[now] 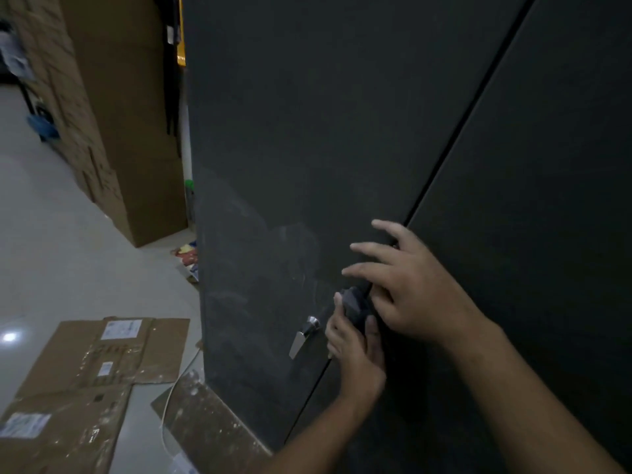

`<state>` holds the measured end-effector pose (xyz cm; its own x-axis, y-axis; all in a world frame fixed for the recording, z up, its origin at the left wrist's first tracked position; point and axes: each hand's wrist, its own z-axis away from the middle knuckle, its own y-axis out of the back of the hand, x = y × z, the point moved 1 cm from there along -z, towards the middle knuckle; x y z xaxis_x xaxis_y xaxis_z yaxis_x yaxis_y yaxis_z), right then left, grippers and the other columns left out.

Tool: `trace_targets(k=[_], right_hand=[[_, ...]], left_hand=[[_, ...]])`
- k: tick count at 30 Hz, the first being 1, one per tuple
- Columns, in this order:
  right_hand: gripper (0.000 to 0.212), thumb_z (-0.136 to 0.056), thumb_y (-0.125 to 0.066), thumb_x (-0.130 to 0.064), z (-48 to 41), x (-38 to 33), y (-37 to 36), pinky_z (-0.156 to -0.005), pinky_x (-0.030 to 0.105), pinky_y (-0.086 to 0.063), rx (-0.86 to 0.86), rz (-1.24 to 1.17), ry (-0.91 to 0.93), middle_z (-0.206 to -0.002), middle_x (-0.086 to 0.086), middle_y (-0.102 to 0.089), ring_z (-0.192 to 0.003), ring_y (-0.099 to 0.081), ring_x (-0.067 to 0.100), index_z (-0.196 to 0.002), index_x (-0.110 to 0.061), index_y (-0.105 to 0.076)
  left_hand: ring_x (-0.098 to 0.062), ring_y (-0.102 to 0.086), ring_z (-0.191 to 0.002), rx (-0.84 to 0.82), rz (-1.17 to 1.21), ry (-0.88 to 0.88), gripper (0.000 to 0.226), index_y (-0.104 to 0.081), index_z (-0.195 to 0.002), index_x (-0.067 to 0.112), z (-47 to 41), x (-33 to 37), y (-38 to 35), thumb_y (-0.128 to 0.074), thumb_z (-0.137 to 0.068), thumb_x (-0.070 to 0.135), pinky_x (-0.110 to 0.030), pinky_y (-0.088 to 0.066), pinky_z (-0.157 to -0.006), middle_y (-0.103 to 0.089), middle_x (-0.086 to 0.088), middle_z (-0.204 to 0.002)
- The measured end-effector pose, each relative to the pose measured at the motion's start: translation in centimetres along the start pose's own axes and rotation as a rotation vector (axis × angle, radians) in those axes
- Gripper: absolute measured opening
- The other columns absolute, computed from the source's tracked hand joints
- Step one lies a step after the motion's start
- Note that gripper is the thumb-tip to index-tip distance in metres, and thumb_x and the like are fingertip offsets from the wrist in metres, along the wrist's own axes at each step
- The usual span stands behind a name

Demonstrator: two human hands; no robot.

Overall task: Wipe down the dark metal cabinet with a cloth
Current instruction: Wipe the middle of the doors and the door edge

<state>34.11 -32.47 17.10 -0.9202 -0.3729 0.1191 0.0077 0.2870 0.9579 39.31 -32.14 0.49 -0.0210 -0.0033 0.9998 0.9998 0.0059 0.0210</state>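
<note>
The left hand (355, 350) is gripping, seemingly, a dark cloth (354, 304) against the cabinet (307, 131); the right hand (410, 295) is resting with fingers spread.

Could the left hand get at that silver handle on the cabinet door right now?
Probably yes: the left hand, gripping the dark cloth, sits just beside the silver handle, only bare cabinet door between them. The right hand lies higher, out of the way.

The left hand (355, 350) and right hand (413, 292) are bare, forearms (513, 388) uncovered.
</note>
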Motion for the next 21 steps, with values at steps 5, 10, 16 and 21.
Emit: trace_targets(k=[5, 10, 16, 21], right_hand=[[0.051, -0.084, -0.054, -0.024, -0.8, 1.8, 0.0, -0.120, 0.044, -0.016, 0.115, 0.415, 0.037, -0.144, 0.004, -0.052, -0.139, -0.038, 0.027, -0.135, -0.029, -0.058], [0.047, -0.088, -0.042, -0.029, -1.2, 2.2, -1.4, -0.120, 0.049, -0.010, 0.172, 0.592, 0.093, -0.147, 0.006, -0.050, -0.140, -0.040, 0.028, -0.131, -0.027, -0.060], [0.034, -0.087, -0.051, -0.034, -1.6, 2.4, -2.0, -0.120, 0.051, -0.005, 0.172, 0.661, 0.088, -0.147, 0.006, -0.049, -0.142, -0.037, 0.027, -0.114, -0.024, -0.067], [0.027, -0.086, -0.051, -0.034, -1.7, 2.3, -2.2, -0.120, 0.051, -0.004, 0.210, 0.641, 0.066, -0.144, 0.005, -0.050, -0.140, -0.038, 0.027, -0.104, -0.022, -0.069]], left_hand=[[-0.013, -0.023, -0.128, 0.245, 0.003, -0.003, 0.055, -0.032, -0.148, 0.014, -1.4, 1.8, -1.9, -0.054, -0.099, 0.022, -0.018, -0.010, -0.101, -0.029, -0.012, -0.151], [-0.006, -0.022, -0.119, 0.433, -0.003, -0.238, 0.052, -0.039, -0.146, 0.020, -7.5, 3.9, 1.3, -0.054, -0.097, 0.022, -0.034, -0.025, -0.105, -0.036, -0.010, -0.139], [-0.029, -0.045, -0.123, 0.544, -0.151, -0.233, 0.048, -0.040, -0.146, 0.027, -18.8, 5.5, 9.6, -0.050, -0.099, 0.028, -0.045, -0.032, -0.111, -0.047, -0.012, -0.135], [-0.029, -0.052, -0.122, 0.545, -0.178, -0.130, 0.048, -0.039, -0.147, 0.031, -19.1, 5.7, 10.6, -0.049, -0.100, 0.036, -0.050, -0.038, -0.108, -0.054, -0.007, -0.136]])
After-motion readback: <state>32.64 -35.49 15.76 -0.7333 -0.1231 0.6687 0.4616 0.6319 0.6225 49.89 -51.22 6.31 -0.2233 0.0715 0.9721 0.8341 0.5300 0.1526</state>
